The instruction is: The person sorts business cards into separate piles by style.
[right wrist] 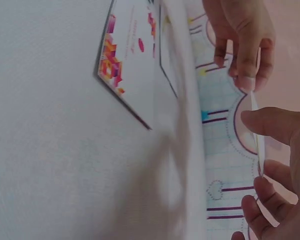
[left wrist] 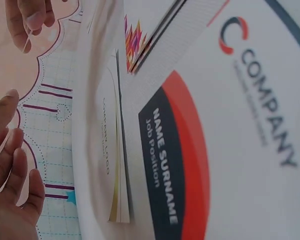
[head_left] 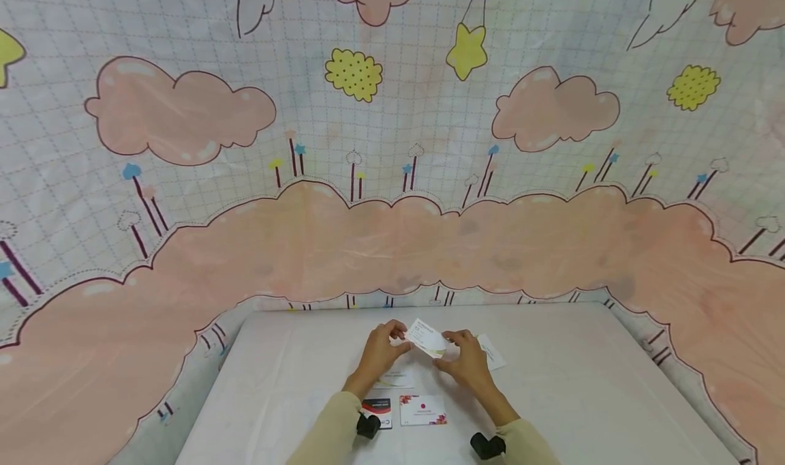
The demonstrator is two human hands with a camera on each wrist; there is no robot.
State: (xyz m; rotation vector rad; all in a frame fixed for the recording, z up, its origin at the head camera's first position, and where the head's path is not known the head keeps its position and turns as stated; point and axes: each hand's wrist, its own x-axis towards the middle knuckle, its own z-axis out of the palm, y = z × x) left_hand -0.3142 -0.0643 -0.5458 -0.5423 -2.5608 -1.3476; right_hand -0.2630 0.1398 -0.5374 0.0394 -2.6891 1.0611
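Above the table, my right hand (head_left: 466, 363) holds a white business card (head_left: 424, 337) by its right end, thumb on one side and fingers on the other. In the head view my left hand (head_left: 379, 356) is at the card's left corner. The left wrist view shows this left hand (left wrist: 12, 175) with thumb and fingers apart and nothing visible between them. Seen edge-on in the right wrist view, the held card (right wrist: 257, 135) is a thin strip, and the left thumb tip appears close to its far end.
On the white table (head_left: 276, 383) lie a red-and-black business card (head_left: 380, 410), a white card with colourful corners (head_left: 423, 410), and a "company logo" card (head_left: 395, 379) partly behind the left arm. Another white card (head_left: 493, 352) lies beside the right hand. A cloud-patterned cloth (head_left: 429, 247) hangs behind.
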